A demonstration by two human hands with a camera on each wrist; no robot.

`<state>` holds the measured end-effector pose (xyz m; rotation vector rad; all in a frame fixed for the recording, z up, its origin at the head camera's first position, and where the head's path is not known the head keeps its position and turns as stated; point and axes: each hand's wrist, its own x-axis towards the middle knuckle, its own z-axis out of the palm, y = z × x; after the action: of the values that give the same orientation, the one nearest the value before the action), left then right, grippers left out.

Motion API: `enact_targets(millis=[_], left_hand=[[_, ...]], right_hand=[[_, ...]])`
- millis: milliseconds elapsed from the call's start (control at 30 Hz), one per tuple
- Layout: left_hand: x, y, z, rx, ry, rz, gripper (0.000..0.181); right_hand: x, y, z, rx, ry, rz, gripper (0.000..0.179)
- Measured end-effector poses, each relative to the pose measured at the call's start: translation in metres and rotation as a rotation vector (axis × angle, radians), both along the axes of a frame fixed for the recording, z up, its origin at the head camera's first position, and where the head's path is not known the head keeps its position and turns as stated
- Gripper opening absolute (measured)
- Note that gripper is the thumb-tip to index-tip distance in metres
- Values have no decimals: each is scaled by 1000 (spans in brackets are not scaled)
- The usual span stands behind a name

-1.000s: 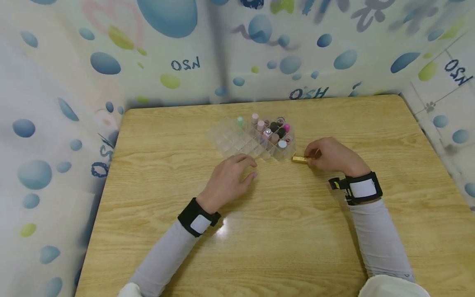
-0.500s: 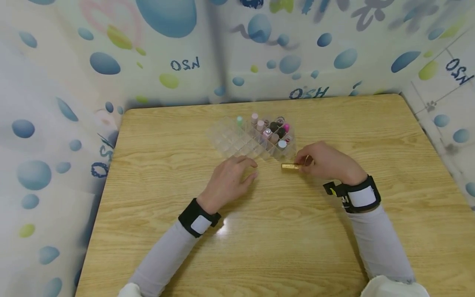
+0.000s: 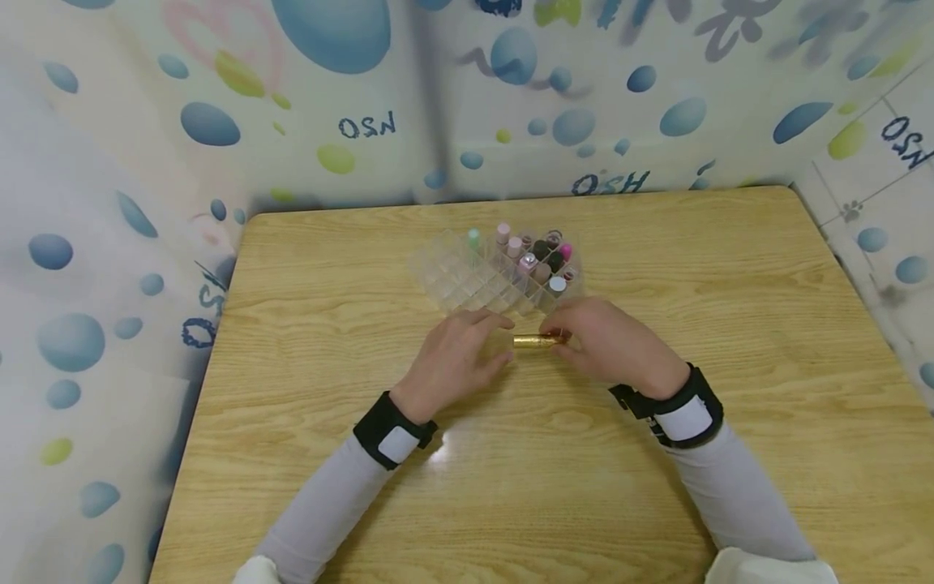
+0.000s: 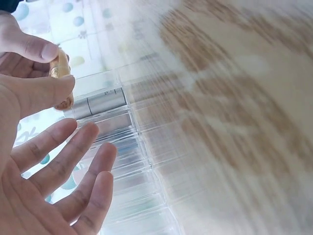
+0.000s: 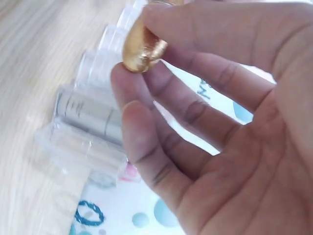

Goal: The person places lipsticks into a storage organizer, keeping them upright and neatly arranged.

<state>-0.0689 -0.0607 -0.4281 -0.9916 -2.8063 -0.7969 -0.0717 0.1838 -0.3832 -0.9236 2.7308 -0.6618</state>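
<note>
My right hand [image 3: 613,349] pinches a shiny gold lipstick tube [image 3: 531,341] between thumb and fingers. It lies sideways in the head view, its free end pointing at my left hand [image 3: 456,353]. That hand is relaxed, thumb and fingers apart on either side of the free end, holding nothing. In the left wrist view my left thumb overlaps the tube [image 4: 61,73]; whether they touch I cannot tell. In the right wrist view the tube's rounded end [image 5: 139,51] shows by my fingertips. Just behind both hands stands a clear divided organizer [image 3: 452,288].
Several cosmetic bottles and tubes stand in the organizer's right part, among them a white-capped one [image 3: 558,285] and a pink one [image 3: 503,234]. A mint-capped one [image 3: 473,238] stands farther left. The wooden table [image 3: 569,478] meets a patterned wall covering [image 3: 350,162] behind.
My right hand has carried the gold lipstick tube leftward and a little nearer to me, from beside the organizer's right end to my left hand. The left hand has barely moved.
</note>
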Motion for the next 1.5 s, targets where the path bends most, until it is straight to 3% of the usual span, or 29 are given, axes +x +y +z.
enact_targets(millis=[333, 700, 933, 1200, 1500], left_hand=[[2, 3, 1, 9, 39, -26, 34], [3, 2, 0, 6, 24, -31, 22], [3, 3, 0, -7, 34, -37, 21], [2, 5, -1, -16, 31, -44, 22], [3, 7, -3, 48, -5, -43, 22]], right_hand=[[3, -11, -6, -38, 67, 40, 19], [4, -12, -2, -51, 42, 6, 18], [6, -11, 1, -57, 86, 5, 17], [7, -12, 2, -139, 78, 13, 21], [6, -15, 3, -220, 56, -3, 16]])
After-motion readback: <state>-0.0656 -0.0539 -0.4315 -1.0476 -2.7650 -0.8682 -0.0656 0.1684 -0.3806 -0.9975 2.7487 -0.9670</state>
